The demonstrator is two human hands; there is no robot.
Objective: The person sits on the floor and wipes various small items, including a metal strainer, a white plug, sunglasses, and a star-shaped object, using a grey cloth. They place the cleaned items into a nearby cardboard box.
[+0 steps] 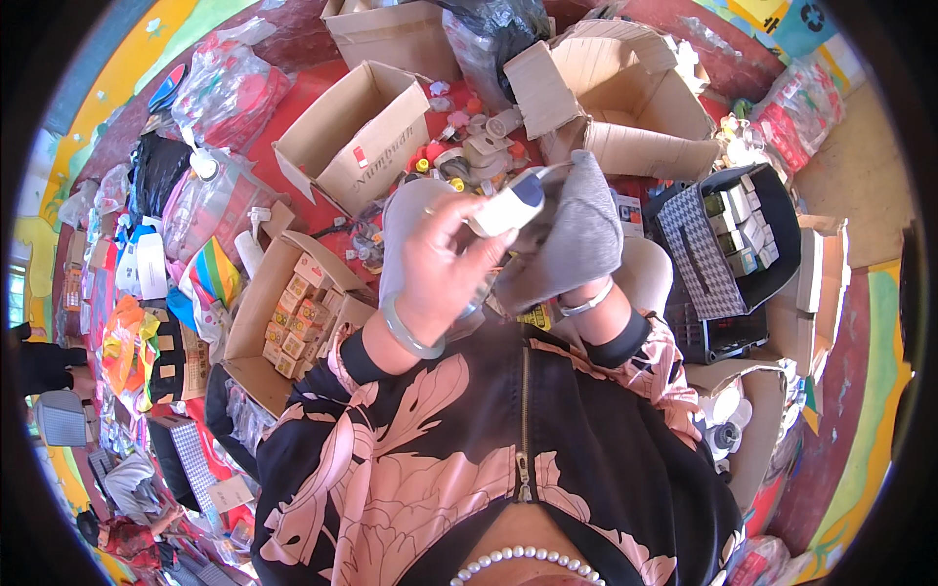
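My left hand [445, 259], with a pale bangle at its wrist, grips a small white bottle [503, 210] that has a dark blue end, probably its cap. The bottle is tilted, that end pointing up and to the right. Just right of it, a grey cloth [586, 220] is draped over my right hand [584, 296]. The cloth stands up in a peak and hides the fingers, and its lower left part is blurred. Cloth and bottle are close together; whether they touch I cannot make out. Below both hands are my knees, in light trousers.
An open carton of small boxes [298, 317] stands to the left. Ahead are an empty long carton [376, 137], a larger open carton [674, 151] and a heap of loose caps and bottles [479, 151]. A dark checked bin [684, 234] holds white boxes at right. People sit far left.
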